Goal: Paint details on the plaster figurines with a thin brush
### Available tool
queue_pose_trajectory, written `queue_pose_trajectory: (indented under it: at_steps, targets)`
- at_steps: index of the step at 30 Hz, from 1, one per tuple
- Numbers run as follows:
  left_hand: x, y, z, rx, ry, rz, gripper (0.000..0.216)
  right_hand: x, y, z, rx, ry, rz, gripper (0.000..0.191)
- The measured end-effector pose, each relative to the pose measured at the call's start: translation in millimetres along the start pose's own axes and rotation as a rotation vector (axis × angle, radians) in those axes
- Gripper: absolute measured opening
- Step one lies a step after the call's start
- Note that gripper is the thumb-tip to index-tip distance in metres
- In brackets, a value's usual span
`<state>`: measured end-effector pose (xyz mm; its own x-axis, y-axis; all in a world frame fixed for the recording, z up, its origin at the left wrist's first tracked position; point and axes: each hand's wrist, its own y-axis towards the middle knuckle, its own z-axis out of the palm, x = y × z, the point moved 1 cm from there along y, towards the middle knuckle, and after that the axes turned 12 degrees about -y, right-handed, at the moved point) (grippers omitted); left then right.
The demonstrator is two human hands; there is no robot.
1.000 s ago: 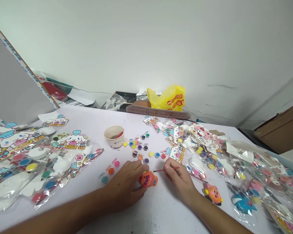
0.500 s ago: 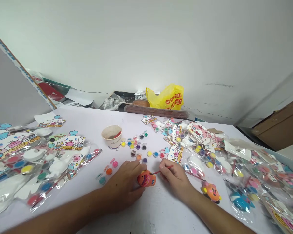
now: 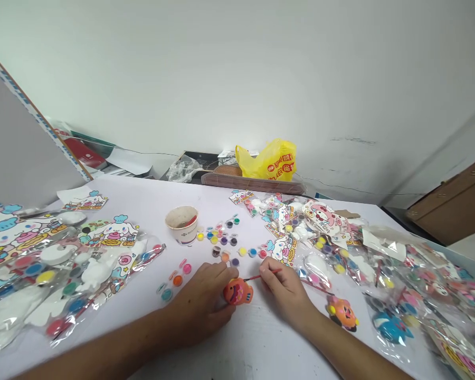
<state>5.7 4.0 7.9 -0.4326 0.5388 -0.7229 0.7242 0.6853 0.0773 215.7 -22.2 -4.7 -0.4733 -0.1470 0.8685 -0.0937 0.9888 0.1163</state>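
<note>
An orange fish figurine [image 3: 237,292] with dark and pink painted markings is held at its left side by my left hand [image 3: 203,301], fingers and thumb closed round it just over the table. My right hand [image 3: 281,285] pinches a thin red paintbrush [image 3: 257,276]. Its dark tip points left and meets the upper right of the fish, near the tail; whether it touches cannot be made out. Small paint pots [image 3: 177,280] in pink, orange and teal lie left of my left hand. More paint pots [image 3: 243,252] are strung out beyond both hands.
A paper cup [image 3: 182,226] with dark liquid and a red-handled brush stands behind the pots. Clear bags of white figurines [image 3: 98,272] and paints cover the left; more packs [image 3: 328,219] fill the right. Painted orange [image 3: 343,312] and blue [image 3: 391,326] figurines lie right of my right forearm.
The brush tip has shifted slightly across the fish's upper right edge. Both hands keep their grip almost in place. The whole view has tilted a little.
</note>
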Motion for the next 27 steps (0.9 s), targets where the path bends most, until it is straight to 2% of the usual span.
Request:
queue_pose_trajectory:
  at_steps: [3,6,11,15,19,22,24,27]
  targets:
    - [1.1,0.3,1.3,-0.007,0.010,-0.002,0.026,-1.4,-0.1,-0.1,-0.022,0.046,-0.008,0.043]
    - [2.9,0.5,2.6,-0.014,0.005,0.020,0.026,-2.9,-1.0,0.1,0.039,0.119,-0.035,0.041]
    - [3.7,-0.5,2.4,-0.008,0.020,0.036,0.031,-2.9,-1.4,-0.8,-0.013,0.037,-0.037,0.042]
    - [3.1,-0.6,1.7,-0.008,0.010,0.038,0.026,-2.1,-2.8,-0.1,0.007,-0.009,-0.077,0.041]
    - [4.5,-0.4,3.0,-0.026,0.011,0.053,0.027,0.0,-5.8,-0.1,-0.067,-0.067,-0.105,0.038]
    - [5.0,-0.5,3.6,-0.031,0.002,0.045,0.030,3.7,-8.6,0.8,-0.024,-0.054,-0.170,0.034]
    - [4.3,-0.5,3.1,-0.033,0.002,0.043,0.031,5.1,-9.3,1.2,-0.015,-0.088,-0.162,0.034]
    - [2.4,-0.6,1.6,-0.017,0.002,0.037,0.029,4.4,-8.0,0.9,-0.072,-0.101,-0.119,0.036]
